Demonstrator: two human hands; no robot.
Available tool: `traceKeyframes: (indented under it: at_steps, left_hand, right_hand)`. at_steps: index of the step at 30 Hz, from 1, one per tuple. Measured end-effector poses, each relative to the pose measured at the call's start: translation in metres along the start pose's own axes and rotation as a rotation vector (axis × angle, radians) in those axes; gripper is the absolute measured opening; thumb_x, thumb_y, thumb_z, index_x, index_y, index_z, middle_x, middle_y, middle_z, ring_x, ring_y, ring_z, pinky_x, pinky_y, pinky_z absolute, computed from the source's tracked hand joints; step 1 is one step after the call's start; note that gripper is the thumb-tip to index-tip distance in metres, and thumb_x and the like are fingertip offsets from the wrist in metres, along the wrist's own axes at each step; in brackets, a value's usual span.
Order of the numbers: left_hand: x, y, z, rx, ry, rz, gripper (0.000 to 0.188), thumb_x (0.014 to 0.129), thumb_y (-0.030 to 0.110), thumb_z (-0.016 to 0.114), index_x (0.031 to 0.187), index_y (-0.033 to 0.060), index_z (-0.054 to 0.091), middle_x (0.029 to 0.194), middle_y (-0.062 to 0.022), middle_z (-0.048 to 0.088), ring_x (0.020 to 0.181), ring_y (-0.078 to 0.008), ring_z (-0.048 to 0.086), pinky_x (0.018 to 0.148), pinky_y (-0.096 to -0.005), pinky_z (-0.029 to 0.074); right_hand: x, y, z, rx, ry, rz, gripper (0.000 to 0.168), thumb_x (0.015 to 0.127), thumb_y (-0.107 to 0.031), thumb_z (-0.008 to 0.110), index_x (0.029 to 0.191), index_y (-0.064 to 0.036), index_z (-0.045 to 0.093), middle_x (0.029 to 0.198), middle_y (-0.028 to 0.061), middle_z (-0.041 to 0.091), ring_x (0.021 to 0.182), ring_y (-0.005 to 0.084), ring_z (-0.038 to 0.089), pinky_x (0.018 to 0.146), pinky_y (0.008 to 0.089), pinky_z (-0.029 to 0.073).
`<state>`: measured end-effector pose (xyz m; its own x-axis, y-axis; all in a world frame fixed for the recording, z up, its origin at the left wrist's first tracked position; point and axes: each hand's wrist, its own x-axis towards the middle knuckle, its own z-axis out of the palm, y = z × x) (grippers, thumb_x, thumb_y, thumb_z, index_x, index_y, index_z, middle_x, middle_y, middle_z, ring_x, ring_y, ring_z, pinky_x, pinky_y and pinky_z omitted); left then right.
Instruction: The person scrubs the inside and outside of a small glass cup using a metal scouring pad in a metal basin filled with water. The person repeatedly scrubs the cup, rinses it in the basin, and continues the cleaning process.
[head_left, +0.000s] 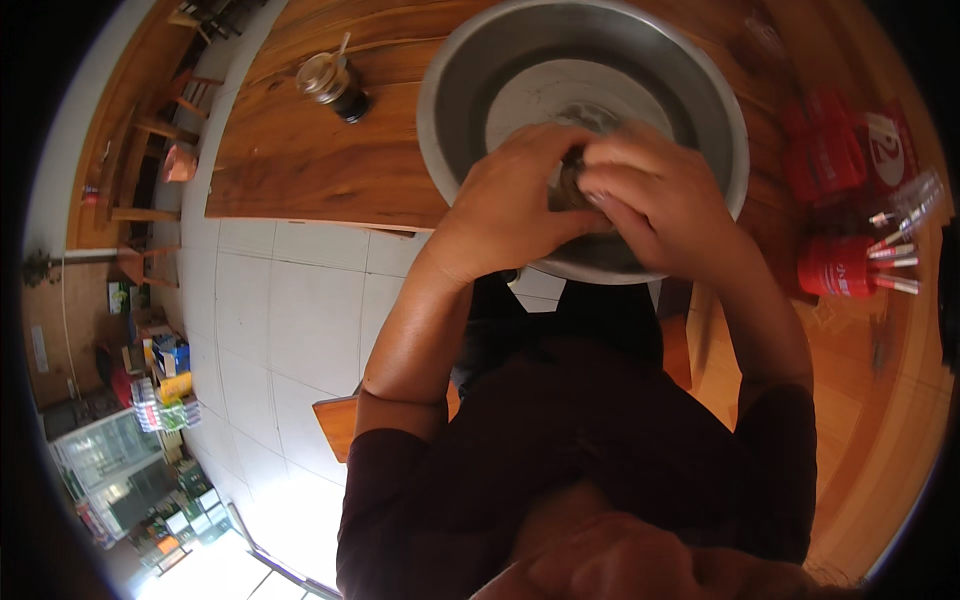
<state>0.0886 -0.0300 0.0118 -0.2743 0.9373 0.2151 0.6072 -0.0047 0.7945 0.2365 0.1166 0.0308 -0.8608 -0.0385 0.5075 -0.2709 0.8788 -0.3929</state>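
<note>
Both of my hands meet over the near half of a wide metal basin (442, 161). My left hand (506, 199) curls around a small brown object (570, 186), with the thumb along its near side. From the other side, the bent fingers of my right hand (660, 195) press on the same object and are slightly blurred. Most of the object is hidden between the fingers, so its kind cannot be made out. Beyond the hands, the basin's floor shows a wet-looking or shiny patch (589, 116).
The basin's near rim overhangs the wooden table (322, 165). At left stands a glass condiment jar (334, 86) with dark contents and a spoon handle. Along the right are a red holder (832, 266) of chopsticks and a red container (825, 161). A wooden stool (337, 424) shows beside me.
</note>
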Motion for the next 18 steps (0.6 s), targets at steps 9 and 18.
traceKeyframes:
  at_steps: [9, 18]
  left_hand:
    - [-0.001, 0.006, 0.001, -0.076, 0.04, -0.071, 0.067, 0.071, 0.017, 0.091, 0.129, 0.0022, 0.063, 0.119, -0.0152, 0.068, 0.114, -0.0305, 0.065, 0.098, -0.0387, 0.051]
    - [-0.002, 0.002, 0.002, 0.049, 0.055, -0.034, 0.061, 0.07, 0.025, 0.09, 0.121, 0.005, 0.063, 0.117, -0.0147, 0.068, 0.112, -0.0361, 0.064, 0.092, -0.0441, 0.052]
  right_hand:
    - [-0.003, 0.008, -0.013, 0.205, 0.091, 0.226, 0.021, 0.087, -0.003, 0.067, 0.108, -0.005, 0.068, 0.102, 0.0106, 0.064, 0.092, 0.0294, 0.064, 0.079, 0.0364, 0.052]
    - [-0.002, -0.008, -0.008, 0.093, -0.047, 0.104, 0.006, 0.085, -0.006, 0.07, 0.088, -0.004, 0.066, 0.095, 0.0045, 0.062, 0.079, 0.0269, 0.063, 0.065, 0.0379, 0.05]
